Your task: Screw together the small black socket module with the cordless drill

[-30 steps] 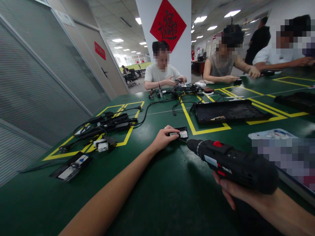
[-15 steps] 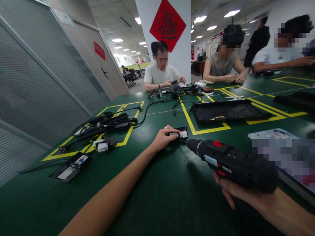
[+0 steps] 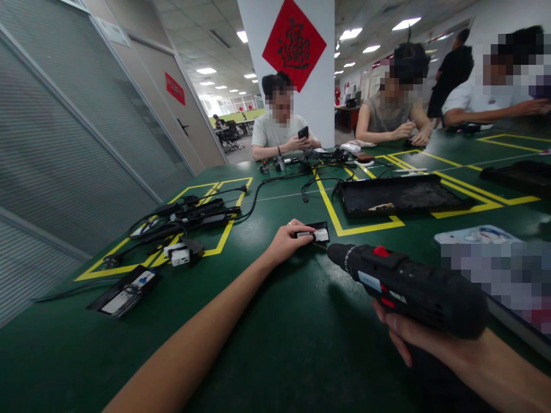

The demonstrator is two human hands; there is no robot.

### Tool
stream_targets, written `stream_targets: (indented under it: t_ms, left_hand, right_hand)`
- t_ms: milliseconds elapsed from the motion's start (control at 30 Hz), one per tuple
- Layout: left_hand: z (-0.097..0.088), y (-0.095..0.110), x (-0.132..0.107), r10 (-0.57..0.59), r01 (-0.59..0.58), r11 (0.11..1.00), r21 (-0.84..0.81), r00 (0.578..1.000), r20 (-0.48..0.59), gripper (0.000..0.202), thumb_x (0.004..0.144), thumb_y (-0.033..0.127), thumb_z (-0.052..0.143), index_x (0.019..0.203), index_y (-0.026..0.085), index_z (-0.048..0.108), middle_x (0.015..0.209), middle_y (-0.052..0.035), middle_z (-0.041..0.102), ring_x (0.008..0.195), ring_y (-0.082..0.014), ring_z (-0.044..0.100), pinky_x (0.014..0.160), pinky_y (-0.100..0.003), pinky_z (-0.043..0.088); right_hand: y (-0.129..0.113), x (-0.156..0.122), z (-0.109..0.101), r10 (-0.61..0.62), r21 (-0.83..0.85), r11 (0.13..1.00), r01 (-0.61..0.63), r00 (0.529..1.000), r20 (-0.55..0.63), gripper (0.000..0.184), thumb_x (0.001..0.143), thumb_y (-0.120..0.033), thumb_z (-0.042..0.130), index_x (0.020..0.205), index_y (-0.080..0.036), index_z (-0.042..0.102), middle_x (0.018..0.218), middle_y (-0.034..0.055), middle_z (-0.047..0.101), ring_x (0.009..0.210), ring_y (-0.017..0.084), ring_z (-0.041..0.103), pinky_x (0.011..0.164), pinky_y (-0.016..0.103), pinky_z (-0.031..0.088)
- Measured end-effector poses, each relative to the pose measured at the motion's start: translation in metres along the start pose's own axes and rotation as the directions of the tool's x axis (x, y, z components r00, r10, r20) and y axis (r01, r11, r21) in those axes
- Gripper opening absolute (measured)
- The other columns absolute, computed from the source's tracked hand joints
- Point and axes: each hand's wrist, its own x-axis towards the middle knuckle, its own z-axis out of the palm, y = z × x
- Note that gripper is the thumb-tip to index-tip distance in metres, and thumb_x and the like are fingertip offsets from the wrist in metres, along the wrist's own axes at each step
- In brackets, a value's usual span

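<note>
My left hand [image 3: 293, 240] is closed on a small black case with white parts inside [image 3: 321, 234], on the green table. In my right hand [image 3: 424, 331] is a black and red cordless drill [image 3: 400, 281], gripped by its handle and pointing left. The drill's thin bit [image 3: 319, 246] reaches to the near side of the case, by my left fingertips; whether it touches a screw is too small to tell. A similar opened black case with white parts [image 3: 124, 292] lies at the left.
Cables and black adapters [image 3: 202, 215] lie in a yellow-taped area at left, beside a white plug [image 3: 177, 254]. A black tray [image 3: 400, 195] stands beyond the drill. A partly blurred box [image 3: 499, 269] is at right. Across the table, a person holds a phone [image 3: 303, 133]; others sit at right.
My hands, the drill and the case stay practically still. The person opposite has raised a phone in both hands. The person beside them has shifted their hands slightly.
</note>
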Motion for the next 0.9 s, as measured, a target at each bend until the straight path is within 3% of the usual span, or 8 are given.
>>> stream_targets:
  t_ms: [167, 467, 600, 900]
  left_hand:
    - [0.0002, -0.0006, 0.0000, -0.003, 0.003, 1.000, -0.004, 1.000, -0.002, 0.025, 0.078, 0.030, 0.064, 0.100, 0.022, 0.070, 0.095, -0.0048, 0.060, 0.091, -0.0182, 0.055, 0.081, -0.030, 0.044]
    - [0.0006, -0.0014, -0.0003, 0.000, 0.000, 1.000, -0.003, 1.000, 0.006, 0.025, 0.078, 0.029, 0.064, 0.100, 0.021, 0.070, 0.095, -0.0053, 0.060, 0.092, -0.0183, 0.054, 0.082, -0.030, 0.043]
    - [0.0005, -0.0016, 0.0004, 0.001, -0.001, 1.000, -0.003, 1.000, 0.001, 0.024, 0.078, 0.029, 0.064, 0.100, 0.021, 0.070, 0.094, -0.0052, 0.060, 0.092, -0.0183, 0.054, 0.082, -0.030, 0.043]
    - [-0.0001, -0.0019, 0.0003, 0.003, -0.003, 1.000, -0.007, 1.000, 0.007, 0.024, 0.078, 0.028, 0.064, 0.100, 0.021, 0.070, 0.096, -0.0051, 0.060, 0.093, -0.0183, 0.054, 0.083, -0.030, 0.043]
  right_hand:
    - [0.0008, -0.0002, -0.0022, 0.005, -0.021, 1.000, -0.004, 1.000, 0.024, 0.038, 0.083, -0.052, 0.049, 0.059, -0.023, 0.050, 0.067, 0.0007, 0.057, 0.070, 0.020, 0.054, 0.068, 0.033, 0.046]
    - [-0.0020, -0.0014, -0.0008, -0.012, -0.011, 1.000, 0.012, 1.000, 0.015, 0.040, 0.081, -0.057, 0.047, 0.061, -0.023, 0.052, 0.066, 0.0005, 0.056, 0.069, 0.019, 0.053, 0.067, 0.035, 0.044]
    - [-0.0013, -0.0014, -0.0012, -0.007, -0.010, 1.000, 0.007, 1.000, 0.018, 0.041, 0.081, -0.058, 0.047, 0.061, -0.022, 0.053, 0.071, 0.0025, 0.059, 0.078, 0.022, 0.055, 0.068, 0.036, 0.043]
    - [0.0009, 0.0010, -0.0029, -0.047, -0.041, 0.998, 0.048, 0.998, 0.034, 0.038, 0.083, -0.054, 0.046, 0.061, -0.023, 0.051, 0.065, 0.0001, 0.057, 0.069, 0.019, 0.055, 0.067, 0.033, 0.046]
